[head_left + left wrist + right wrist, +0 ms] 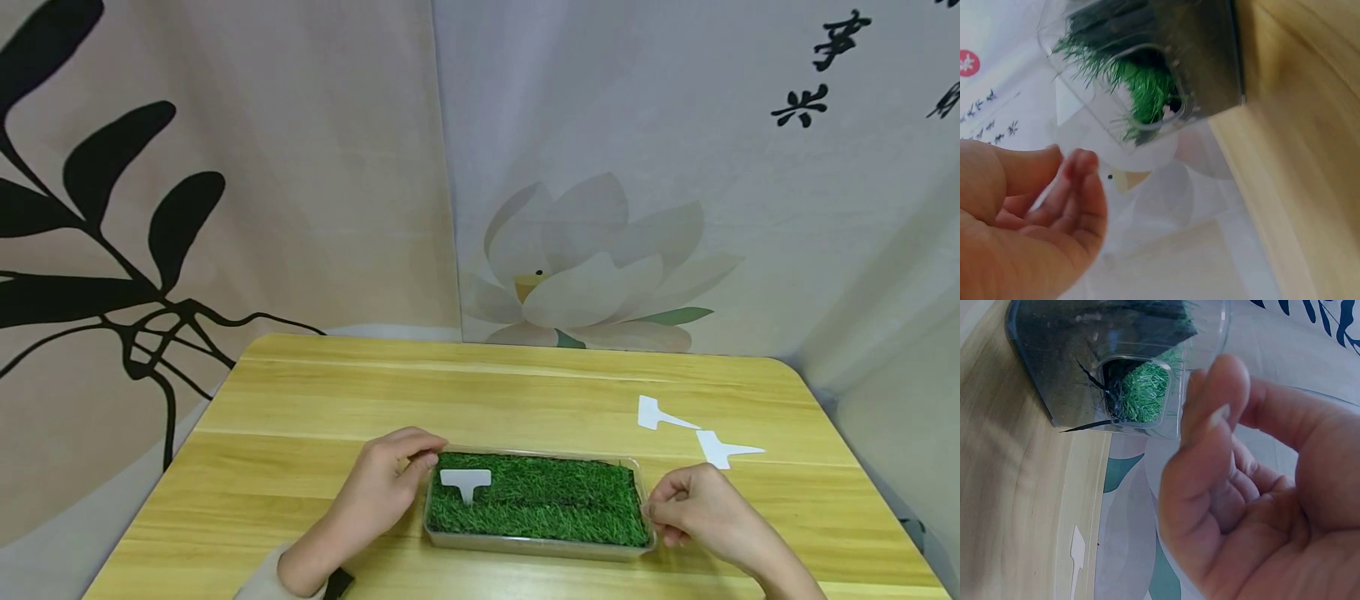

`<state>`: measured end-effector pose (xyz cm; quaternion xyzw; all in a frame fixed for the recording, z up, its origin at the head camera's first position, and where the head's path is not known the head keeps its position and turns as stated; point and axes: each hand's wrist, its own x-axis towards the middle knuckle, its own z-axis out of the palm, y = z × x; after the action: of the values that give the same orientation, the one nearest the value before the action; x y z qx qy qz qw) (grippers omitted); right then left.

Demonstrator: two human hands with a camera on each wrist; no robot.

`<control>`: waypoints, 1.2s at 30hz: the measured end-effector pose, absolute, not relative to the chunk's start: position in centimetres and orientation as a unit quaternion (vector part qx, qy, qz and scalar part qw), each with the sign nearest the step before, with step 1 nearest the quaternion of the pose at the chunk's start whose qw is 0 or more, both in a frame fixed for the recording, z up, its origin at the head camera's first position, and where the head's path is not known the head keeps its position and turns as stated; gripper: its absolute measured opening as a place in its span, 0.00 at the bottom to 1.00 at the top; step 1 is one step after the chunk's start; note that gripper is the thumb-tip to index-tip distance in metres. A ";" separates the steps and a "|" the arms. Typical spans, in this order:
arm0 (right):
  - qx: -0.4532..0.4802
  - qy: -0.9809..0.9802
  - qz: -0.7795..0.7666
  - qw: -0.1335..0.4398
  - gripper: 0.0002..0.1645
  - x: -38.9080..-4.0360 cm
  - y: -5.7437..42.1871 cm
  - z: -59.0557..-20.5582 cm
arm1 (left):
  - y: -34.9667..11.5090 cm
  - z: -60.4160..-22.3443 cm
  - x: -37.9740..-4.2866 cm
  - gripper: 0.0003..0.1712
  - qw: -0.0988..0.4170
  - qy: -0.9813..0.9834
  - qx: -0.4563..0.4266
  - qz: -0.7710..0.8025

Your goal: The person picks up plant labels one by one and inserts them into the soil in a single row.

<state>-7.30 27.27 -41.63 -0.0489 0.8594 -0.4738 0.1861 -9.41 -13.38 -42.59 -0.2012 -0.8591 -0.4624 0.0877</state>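
Note:
A clear plastic box [525,546] filled with green artificial grass [555,500] sits on the table. One white T-shaped plant label [465,478] stands in the grass at the left end. My left hand [386,475] is at the box's far left corner; in the left wrist view its loosely bent fingers [1088,206] are apart from the clear wall, holding nothing visible. Beside the right end is my right hand [701,508], its bent fingers [1194,469] close to the rim in the right wrist view; whether they touch it is hidden.
Two more white T-shaped labels, one farther back [651,412] and one nearer [717,450], lie flat on the wooden table [337,392] behind my right hand. A printed curtain [337,167] hangs beyond the table's back edge. Something black [339,582] shows by my left wrist.

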 end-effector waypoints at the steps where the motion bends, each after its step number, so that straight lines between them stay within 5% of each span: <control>1: -0.049 0.860 -0.473 0.186 0.07 -7.3 27.3 -41.6 | -13.5 -42.4 -9.4 0.14 0.082 -0.864 -0.187 -0.460; 14: -0.051 0.859 -0.471 0.191 0.06 -7.4 27.4 -41.9 | -14.6 -41.3 -8.8 0.10 -0.112 -0.905 -0.148 -0.383; 31: -0.059 0.864 -0.459 0.199 0.08 -7.5 27.7 -41.7 | -14.8 -42.1 -9.1 0.18 -0.142 -0.883 -0.187 -0.406; 36: -0.092 0.881 -0.435 0.163 0.08 -7.7 28.3 -41.5 | -14.6 -42.0 -9.2 0.18 -0.153 -0.880 -0.184 -0.409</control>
<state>-7.67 28.32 -41.53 -0.0923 0.8806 -0.4353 0.1626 -9.19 -14.64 -42.01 -0.1843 -0.8804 -0.4091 -0.1534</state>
